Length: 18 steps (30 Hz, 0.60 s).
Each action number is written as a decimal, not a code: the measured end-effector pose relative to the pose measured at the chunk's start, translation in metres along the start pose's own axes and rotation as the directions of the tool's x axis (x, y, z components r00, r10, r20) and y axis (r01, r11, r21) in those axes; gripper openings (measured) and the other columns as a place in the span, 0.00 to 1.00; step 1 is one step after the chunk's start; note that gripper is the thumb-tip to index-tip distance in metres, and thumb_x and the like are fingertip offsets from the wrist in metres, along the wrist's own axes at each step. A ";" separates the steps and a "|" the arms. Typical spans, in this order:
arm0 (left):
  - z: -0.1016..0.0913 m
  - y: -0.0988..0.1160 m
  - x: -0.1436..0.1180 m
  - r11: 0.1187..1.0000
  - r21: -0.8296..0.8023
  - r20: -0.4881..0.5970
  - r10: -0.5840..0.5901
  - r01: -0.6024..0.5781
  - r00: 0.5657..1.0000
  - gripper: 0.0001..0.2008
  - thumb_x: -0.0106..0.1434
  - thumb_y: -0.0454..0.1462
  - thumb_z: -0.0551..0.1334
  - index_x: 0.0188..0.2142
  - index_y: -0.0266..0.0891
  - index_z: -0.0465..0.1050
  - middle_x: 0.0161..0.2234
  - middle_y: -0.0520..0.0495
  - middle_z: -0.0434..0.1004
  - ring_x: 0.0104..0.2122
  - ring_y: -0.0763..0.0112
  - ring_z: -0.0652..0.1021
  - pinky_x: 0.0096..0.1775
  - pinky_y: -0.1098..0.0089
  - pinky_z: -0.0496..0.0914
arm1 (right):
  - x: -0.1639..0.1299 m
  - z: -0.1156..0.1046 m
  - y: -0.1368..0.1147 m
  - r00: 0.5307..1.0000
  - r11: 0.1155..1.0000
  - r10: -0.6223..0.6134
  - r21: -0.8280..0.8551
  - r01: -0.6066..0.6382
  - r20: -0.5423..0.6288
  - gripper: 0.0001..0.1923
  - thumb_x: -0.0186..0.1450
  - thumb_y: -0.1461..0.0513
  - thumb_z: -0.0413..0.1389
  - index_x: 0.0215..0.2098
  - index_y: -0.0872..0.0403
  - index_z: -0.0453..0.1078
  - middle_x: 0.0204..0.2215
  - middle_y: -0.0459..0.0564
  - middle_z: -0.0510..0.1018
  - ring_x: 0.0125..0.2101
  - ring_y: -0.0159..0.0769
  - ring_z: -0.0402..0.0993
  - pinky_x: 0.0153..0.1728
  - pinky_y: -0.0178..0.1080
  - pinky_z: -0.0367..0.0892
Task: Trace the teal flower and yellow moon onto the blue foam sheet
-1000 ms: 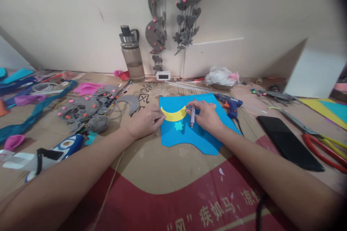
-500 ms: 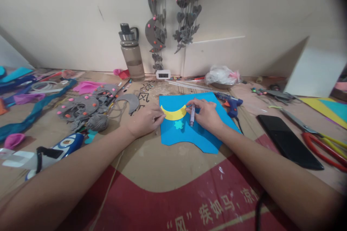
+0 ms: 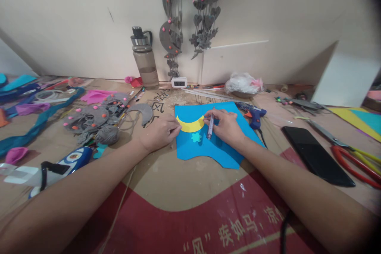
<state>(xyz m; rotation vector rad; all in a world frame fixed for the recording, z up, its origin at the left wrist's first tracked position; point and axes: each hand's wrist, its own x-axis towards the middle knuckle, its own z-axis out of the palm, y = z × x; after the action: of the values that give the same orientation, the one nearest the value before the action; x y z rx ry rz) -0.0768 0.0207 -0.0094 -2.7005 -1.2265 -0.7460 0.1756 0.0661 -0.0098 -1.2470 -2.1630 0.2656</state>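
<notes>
A yellow crescent [image 3: 190,126] lies on a blue sheet [image 3: 214,149] with a cut-away front edge. My left hand [image 3: 160,131] is closed, its thumb and fingertips pinched at the crescent's left tip. In my right hand [image 3: 226,126] is a pale purple pen [image 3: 210,126], pointing down toward me, while the thumb and fingertip meet the crescent's right tip. Just below the crescent a small teal flower shape [image 3: 196,137] rests on the blue sheet.
A glue gun [image 3: 255,115] lies right of the sheet, then a black phone [image 3: 317,154] and red-handled scissors [image 3: 354,158]. Grey felt pieces with pink pompoms [image 3: 98,115] and a grey crescent [image 3: 143,112] sit left. Behind stand a water bottle [image 3: 145,61] and small digital clock [image 3: 179,83].
The lower end of the pen has shifted slightly left in my right hand. Both hands and the yellow crescent have stayed in place.
</notes>
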 end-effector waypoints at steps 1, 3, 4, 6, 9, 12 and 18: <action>0.000 0.000 0.000 1.000 0.000 -0.002 -0.003 0.003 1.000 0.17 0.70 0.37 0.53 0.31 0.37 0.77 0.35 0.44 0.81 0.38 0.65 0.78 0.43 0.66 0.73 | 0.000 0.000 0.000 1.000 1.000 -0.002 0.000 0.002 0.000 0.05 0.64 0.62 0.59 0.40 0.49 0.74 0.37 0.47 0.83 0.45 0.45 0.75 0.49 0.51 0.55; 0.000 0.000 0.000 1.000 -0.003 -0.005 -0.006 0.006 1.000 0.17 0.70 0.37 0.53 0.31 0.37 0.78 0.36 0.44 0.81 0.39 0.65 0.78 0.43 0.66 0.73 | 0.000 0.000 0.000 1.000 1.000 -0.005 -0.002 0.005 0.001 0.05 0.64 0.62 0.59 0.40 0.49 0.74 0.38 0.47 0.82 0.45 0.45 0.75 0.49 0.51 0.55; 0.000 0.000 0.000 1.000 -0.005 -0.006 -0.008 0.008 1.000 0.17 0.70 0.37 0.53 0.31 0.37 0.78 0.36 0.44 0.81 0.39 0.65 0.78 0.43 0.66 0.73 | 0.000 0.000 0.000 1.000 1.000 -0.006 -0.004 0.006 0.002 0.05 0.65 0.62 0.59 0.39 0.49 0.74 0.37 0.47 0.82 0.45 0.44 0.75 0.49 0.50 0.56; 0.001 0.000 -0.001 1.000 -0.008 -0.006 -0.010 0.010 1.000 0.17 0.70 0.37 0.53 0.31 0.36 0.78 0.35 0.43 0.81 0.39 0.64 0.78 0.43 0.65 0.72 | 0.000 0.000 0.000 1.000 1.000 -0.006 -0.007 0.006 0.001 0.05 0.65 0.62 0.58 0.39 0.50 0.74 0.37 0.48 0.82 0.44 0.44 0.75 0.48 0.50 0.56; 0.001 0.000 -0.001 1.000 -0.008 -0.005 -0.015 0.015 1.000 0.17 0.70 0.37 0.53 0.31 0.36 0.78 0.35 0.43 0.81 0.38 0.64 0.78 0.43 0.65 0.73 | 0.000 -0.001 -0.001 1.000 1.000 -0.007 -0.009 0.007 0.003 0.04 0.65 0.62 0.58 0.38 0.50 0.74 0.37 0.48 0.82 0.44 0.43 0.75 0.49 0.49 0.56; 0.001 0.000 -0.001 1.000 -0.007 -0.006 -0.022 0.022 1.000 0.16 0.70 0.37 0.53 0.31 0.37 0.78 0.35 0.43 0.81 0.38 0.65 0.78 0.42 0.66 0.73 | 0.000 -0.001 -0.001 1.000 1.000 -0.008 -0.009 0.008 0.004 0.04 0.65 0.62 0.57 0.39 0.50 0.74 0.37 0.48 0.82 0.44 0.43 0.75 0.49 0.49 0.55; 0.000 0.000 0.000 1.000 -0.011 -0.004 -0.017 0.017 1.000 0.17 0.70 0.37 0.53 0.30 0.37 0.77 0.34 0.43 0.80 0.38 0.65 0.78 0.43 0.66 0.73 | 0.000 0.000 0.000 1.000 1.000 -0.007 -0.010 0.007 0.008 0.04 0.65 0.62 0.58 0.38 0.49 0.74 0.38 0.47 0.82 0.44 0.43 0.75 0.49 0.50 0.56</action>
<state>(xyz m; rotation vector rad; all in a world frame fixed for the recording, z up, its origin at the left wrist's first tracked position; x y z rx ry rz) -0.0768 0.0208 -0.0096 -2.6991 -1.2496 -0.7616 0.1758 0.0660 -0.0095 -1.2459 -2.1775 0.2578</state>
